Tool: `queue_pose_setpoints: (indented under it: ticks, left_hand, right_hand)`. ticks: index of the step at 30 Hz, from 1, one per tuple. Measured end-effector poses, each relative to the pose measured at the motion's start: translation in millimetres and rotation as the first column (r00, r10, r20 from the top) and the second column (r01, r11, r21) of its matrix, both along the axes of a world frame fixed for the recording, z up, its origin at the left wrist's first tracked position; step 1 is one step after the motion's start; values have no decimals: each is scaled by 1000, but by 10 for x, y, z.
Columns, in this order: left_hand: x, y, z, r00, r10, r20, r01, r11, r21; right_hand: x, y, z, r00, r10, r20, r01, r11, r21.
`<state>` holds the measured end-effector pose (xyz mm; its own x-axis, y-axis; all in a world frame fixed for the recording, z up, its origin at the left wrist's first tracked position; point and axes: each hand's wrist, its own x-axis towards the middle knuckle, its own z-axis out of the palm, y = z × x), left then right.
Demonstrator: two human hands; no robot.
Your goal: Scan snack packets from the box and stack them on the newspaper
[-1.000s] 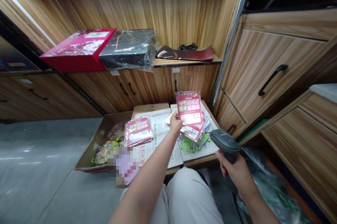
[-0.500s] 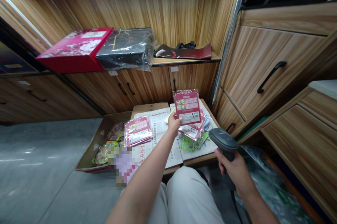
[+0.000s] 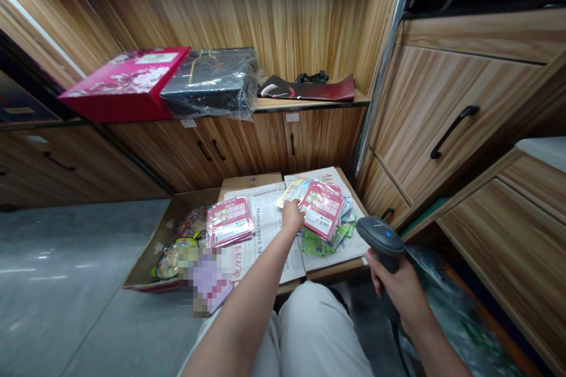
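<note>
At centre, the left hand [image 3: 292,217] touches the left edge of a flat pink plastic-wrapped packet [image 3: 322,207] atop a pile, its grip unclear; the right hand [image 3: 400,282], lower right, grasps a dark grey handheld scanner [image 3: 380,238]. The step seems to be placing the packet, and lifting another would call for separating overlapping wrappers. Green sachets [image 3: 313,245] crowd beneath; centre-left lies another pink packet stack [image 3: 230,219].

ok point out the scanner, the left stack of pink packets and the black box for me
Scanner [image 3: 380,238]: head view, top of its dark head.
Left stack of pink packets [image 3: 230,221]: head view, face of the top packet.
Black box [image 3: 211,77]: head view, its plastic-covered top.
</note>
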<state>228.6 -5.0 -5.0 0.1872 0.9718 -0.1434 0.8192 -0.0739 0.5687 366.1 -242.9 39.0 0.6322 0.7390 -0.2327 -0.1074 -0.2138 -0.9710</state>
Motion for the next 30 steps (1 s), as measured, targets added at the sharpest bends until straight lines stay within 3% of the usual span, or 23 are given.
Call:
queue_pose_setpoints:
  ticks: [4, 7, 10, 21, 26, 30]
  left_hand:
    - [-7, -85, 63, 952, -155, -262, 177, 982, 62]
    - [13, -159, 68, 878, -368, -306, 401, 915, 50]
    - [54, -229, 50, 825, -455, -336, 496, 867, 42]
    - [73, -276, 78, 808, -449, -381, 497, 867, 35]
    - [19, -234, 89, 851, -419, -317, 454, 890, 43]
    - [-204, -63, 127, 908, -306, -286, 348, 931, 110]
  right_hand:
    - [-23, -5, 21, 1000, -20, -2, 20, 1000, 8]
    - [-45, 5, 34, 1000, -19, 3, 19, 1000, 16]
    - [-60, 16, 39, 1000, -31, 3, 31, 999, 26]
    - [-42, 17, 49, 1000, -25, -18, 25, 1000, -7]
    - [-62, -3, 64, 1000, -5, -26, 5, 1000, -4]
    - [-76, -34, 53, 1000, 13, -16, -13, 1000, -28]
